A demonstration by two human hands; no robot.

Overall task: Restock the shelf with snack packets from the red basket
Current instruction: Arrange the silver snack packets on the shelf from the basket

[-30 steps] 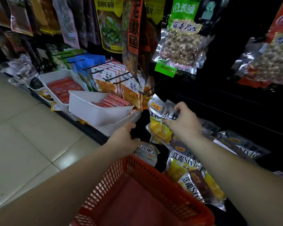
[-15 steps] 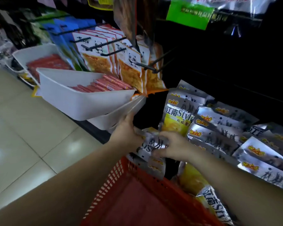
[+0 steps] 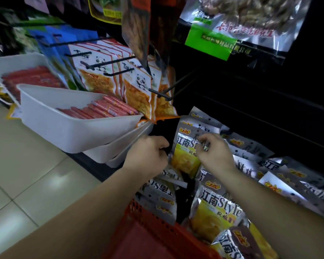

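Both forearms reach forward. The left hand [image 3: 147, 153], fingers curled, grips the edge of a snack packet [image 3: 183, 162]; the right hand [image 3: 216, 153] pinches its front.

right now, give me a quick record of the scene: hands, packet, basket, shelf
left hand: grips packet's left edge
right hand: pinches packet's front
packet: upright, at left end of the row
row: silver packets, overlapping
basket: red, below the hands
tray: white, left of hands, holds red sausages
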